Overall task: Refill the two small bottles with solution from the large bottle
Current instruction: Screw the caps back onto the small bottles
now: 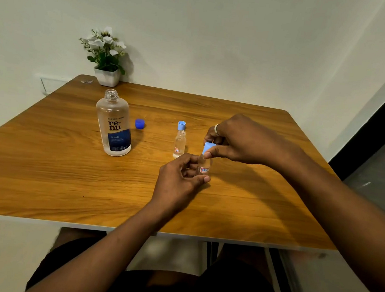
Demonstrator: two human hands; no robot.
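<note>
Left hand [181, 178] grips small bottle [204, 169]; right hand [235, 138] (ringed) pinches its cap [208, 147].

On the table [42, 165], the large bottle [114, 125] stands left of middle, the large cap [139, 123] just right of it. The first small bottle [179, 144] is in the middle, a loose cap [181, 125] behind it. Lower right of it is the second small bottle [204, 167], the top cap [208, 148] at its top.
</note>
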